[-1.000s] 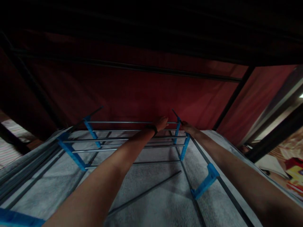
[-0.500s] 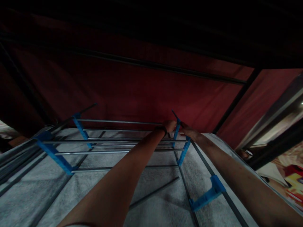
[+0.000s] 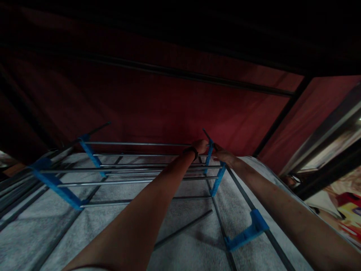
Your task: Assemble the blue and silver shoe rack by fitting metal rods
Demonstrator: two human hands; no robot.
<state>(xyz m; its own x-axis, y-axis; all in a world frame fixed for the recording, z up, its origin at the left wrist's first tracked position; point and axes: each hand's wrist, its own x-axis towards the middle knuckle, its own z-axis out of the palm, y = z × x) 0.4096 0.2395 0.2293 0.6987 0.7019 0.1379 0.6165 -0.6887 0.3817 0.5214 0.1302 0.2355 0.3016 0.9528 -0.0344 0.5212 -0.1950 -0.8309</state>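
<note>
A rack frame of grey metal tubes (image 3: 158, 203) and blue plastic brackets lies across the grey cloth. My left hand (image 3: 200, 146), with a dark band at its wrist, is closed round the right end of the rearmost crossbar (image 3: 141, 143). That end meets the far right blue bracket (image 3: 209, 152). From the other side, my right hand (image 3: 224, 155) grips the same bracket, its fingertips partly hidden behind it. Nearer to me, another blue bracket (image 3: 221, 178) holds the front crossbars. A single blue bracket (image 3: 246, 235) joins the two long tubes at lower right.
One loose tube (image 3: 183, 229) lies slanting on the grey cloth (image 3: 194, 252). At the left end, blue brackets (image 3: 56, 184) join the crossbars, with more tubes (image 3: 17, 192) beside them. Behind stands a red fabric wall (image 3: 158, 109) with dark frame bars (image 3: 273, 128).
My view has shifted slightly, so the rack's left end sits a little further left. Both hands stay at the far right bracket, with the left hand's pose slightly altered.
</note>
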